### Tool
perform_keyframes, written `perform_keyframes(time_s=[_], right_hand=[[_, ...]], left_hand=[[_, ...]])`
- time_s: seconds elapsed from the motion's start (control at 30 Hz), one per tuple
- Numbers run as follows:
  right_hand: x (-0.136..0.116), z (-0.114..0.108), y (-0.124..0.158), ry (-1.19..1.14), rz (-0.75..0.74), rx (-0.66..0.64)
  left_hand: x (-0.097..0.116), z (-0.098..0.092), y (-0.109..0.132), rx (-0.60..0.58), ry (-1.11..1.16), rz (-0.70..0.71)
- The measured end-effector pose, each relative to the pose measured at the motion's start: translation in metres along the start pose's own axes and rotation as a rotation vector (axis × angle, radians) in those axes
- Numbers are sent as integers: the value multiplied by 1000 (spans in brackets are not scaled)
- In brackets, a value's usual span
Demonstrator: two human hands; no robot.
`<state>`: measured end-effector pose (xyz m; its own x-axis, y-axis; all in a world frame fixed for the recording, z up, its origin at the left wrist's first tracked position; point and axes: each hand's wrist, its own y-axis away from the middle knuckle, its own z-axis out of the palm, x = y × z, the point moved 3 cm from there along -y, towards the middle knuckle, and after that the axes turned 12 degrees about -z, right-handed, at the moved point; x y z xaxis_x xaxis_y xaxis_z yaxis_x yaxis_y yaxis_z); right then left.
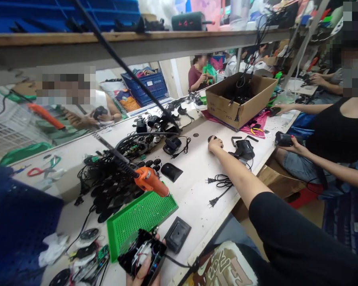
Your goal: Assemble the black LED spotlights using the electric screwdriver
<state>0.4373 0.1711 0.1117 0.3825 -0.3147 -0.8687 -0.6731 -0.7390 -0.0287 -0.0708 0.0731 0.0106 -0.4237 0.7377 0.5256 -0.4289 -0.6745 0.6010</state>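
My left hand, at the bottom, grips an open black plastic housing with wires, a pale inner part and a black cord. A black rectangular cover lies just right of it. Stretched out across the table, my right hand has its fingers closed on a small dark part, mostly hidden. Near that hand are a black device and a cord with two-pin plugs. An orange electric screwdriver hangs from a coiled spring above a green perforated tray with tiny bits in it.
Black parts and cables are heaped left of the tray. A curved black cover lies mid-table. A cardboard box stands farther back. At right a co-worker's hand holds a black device. A shelf crosses overhead.
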Motion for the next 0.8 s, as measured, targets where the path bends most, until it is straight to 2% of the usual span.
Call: perform_keyframes(time_s=[0.07, 0.13, 0.23, 0.33, 0.37, 0.43, 0.47, 0.53, 0.67, 0.73, 0.8], right_hand=[[3, 10, 13, -18, 28, -47], [7, 18, 38, -64, 21, -143], [15, 22, 100, -192, 4, -345], [20, 18, 178, -334, 10, -527], [19, 16, 203, -479, 17, -550], [13, 17, 245, -593, -16, -558], [7, 19, 262, -573, -76, -534], [-9, 26, 286, -391, -280, -471], [-52, 53, 310, -14, -758, -446], [-67, 69, 314, 31, -884, -476], [-75, 82, 314, 51, -934, -499]], left_hand=[[-4, 14, 3, 112, 31, 65], [-7, 36, 5, 181, 59, 96], [-9, 67, 3, 111, 79, 125], [-11, 81, 1, 18, 169, 206], [-13, 84, 1, -2, 188, 207], [-17, 87, 1, -44, 225, 219], [-18, 89, 2, -60, 240, 239], [-20, 92, 3, -75, 274, 286], [-21, 96, 9, -23, 310, 406], [-23, 96, 14, -23, 316, 434], [-25, 96, 19, -43, 313, 464]])
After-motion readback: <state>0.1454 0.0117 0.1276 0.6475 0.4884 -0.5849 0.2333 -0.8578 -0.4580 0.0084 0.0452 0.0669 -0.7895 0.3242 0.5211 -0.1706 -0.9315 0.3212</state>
